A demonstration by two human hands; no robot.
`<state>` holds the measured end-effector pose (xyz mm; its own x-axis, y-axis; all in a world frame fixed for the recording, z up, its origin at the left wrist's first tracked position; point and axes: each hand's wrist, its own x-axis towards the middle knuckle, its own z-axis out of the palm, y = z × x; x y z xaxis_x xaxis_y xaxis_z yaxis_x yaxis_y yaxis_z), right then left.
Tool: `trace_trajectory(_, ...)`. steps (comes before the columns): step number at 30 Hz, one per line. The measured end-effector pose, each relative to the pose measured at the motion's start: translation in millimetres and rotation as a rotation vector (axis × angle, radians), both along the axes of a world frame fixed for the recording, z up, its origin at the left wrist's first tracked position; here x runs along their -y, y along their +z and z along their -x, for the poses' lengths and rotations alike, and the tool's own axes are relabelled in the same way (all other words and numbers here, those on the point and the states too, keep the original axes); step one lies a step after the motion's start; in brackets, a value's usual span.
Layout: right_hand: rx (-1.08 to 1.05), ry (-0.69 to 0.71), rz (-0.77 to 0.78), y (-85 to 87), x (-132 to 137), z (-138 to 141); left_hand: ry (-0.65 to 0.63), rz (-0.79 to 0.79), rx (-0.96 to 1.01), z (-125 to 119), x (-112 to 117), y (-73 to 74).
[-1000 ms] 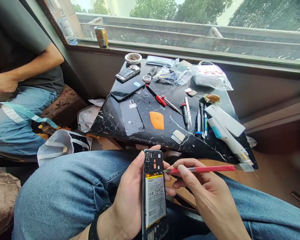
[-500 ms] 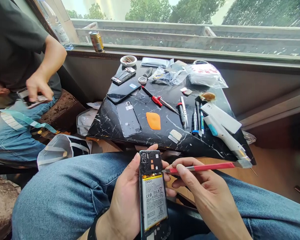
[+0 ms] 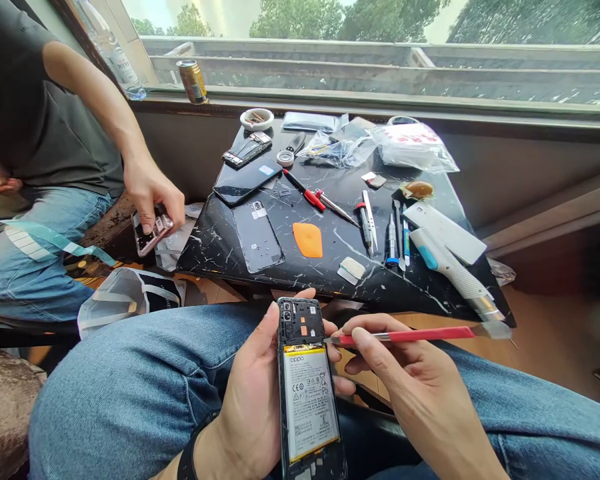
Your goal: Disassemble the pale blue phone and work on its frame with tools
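An opened smartphone (image 3: 304, 323) rests in my left hand (image 3: 257, 383), its back cover off and its battery (image 3: 310, 407) marked "oppo" facing up. My left thumb presses along its left edge while fingertips curl round the right edge. Between the thumb and fingers of my right hand (image 3: 410, 373) lies a red-handled pry tool (image 3: 420, 335), held nearly level. Its thin metal tip touches or almost touches the phone's right edge, just above the battery; which of the two I cannot tell.
On the black marbled table (image 3: 330, 287) lie a phone back cover (image 3: 257, 240), an orange pick (image 3: 308, 240), several screwdrivers and tweezers, and a white knife-like tool (image 3: 450, 273). To the left, a co-worker's hand (image 3: 153, 193) holds another phone (image 3: 150, 233) above a plastic bag (image 3: 130, 300).
The co-worker's hand has swung right with its phone, toward the table's left edge. My hands, the phone and the pry tool have hardly moved.
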<state>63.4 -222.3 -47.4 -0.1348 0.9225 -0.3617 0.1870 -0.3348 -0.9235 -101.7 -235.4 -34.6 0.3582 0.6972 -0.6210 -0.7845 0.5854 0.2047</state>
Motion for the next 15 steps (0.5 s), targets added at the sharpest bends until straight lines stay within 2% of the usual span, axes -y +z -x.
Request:
trace_trajectory(5,-0.006,0.008,-0.003,-0.1,0,1,0.032,0.021,0.014,-1,0,-1.3)
trace_trajectory(10,0.005,0.013,-0.025,-2.8,-1,0,0.088,-0.014,0.105,-3,1,-15.9)
trace_trajectory(15,0.092,0.023,-0.033,-13.8,-4,-9,0.100,-0.080,0.053,0,0,-27.5)
